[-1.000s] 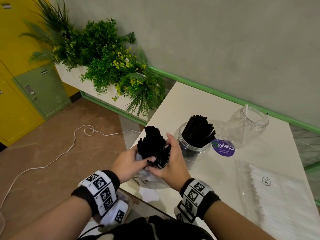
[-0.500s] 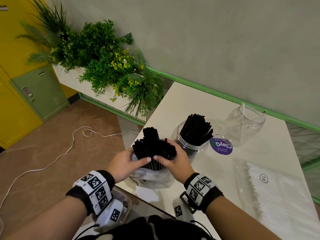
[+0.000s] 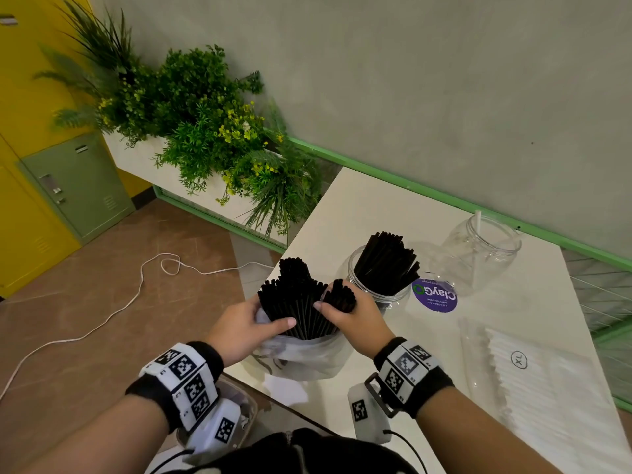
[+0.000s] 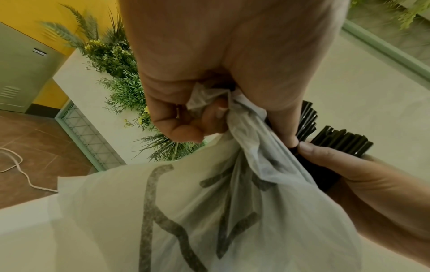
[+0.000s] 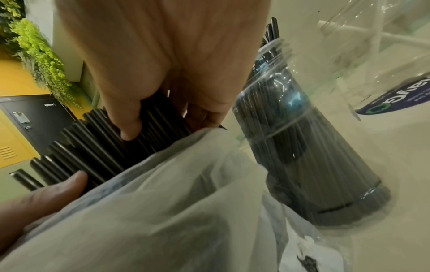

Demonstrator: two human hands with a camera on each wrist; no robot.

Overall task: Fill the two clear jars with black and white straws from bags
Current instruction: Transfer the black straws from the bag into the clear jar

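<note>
A bundle of black straws (image 3: 297,302) stands upright in a clear plastic bag (image 3: 307,357) at the table's near left corner. My left hand (image 3: 239,328) grips the crumpled bag top (image 4: 209,97) with its thumb across the straws. My right hand (image 3: 355,313) has its thumb and fingers curled round a smaller clump of black straws (image 5: 151,125) on the bundle's right side. Just behind stands a clear jar (image 3: 376,285) packed with black straws (image 5: 286,147). A second clear jar (image 3: 478,254) farther right holds one white straw (image 3: 477,222).
A flat bag of white straws (image 3: 547,388) marked XL lies at the right on the white table (image 3: 359,213). A purple round sticker (image 3: 434,295) sits between the jars. Plants in a planter (image 3: 205,131) stand left of the table; a white cable (image 3: 119,302) trails on the floor.
The straws have spread and risen higher out of the bag. My right hand has shifted to the bundle's right side and closed round a separate clump. The left hand stays on the bag.
</note>
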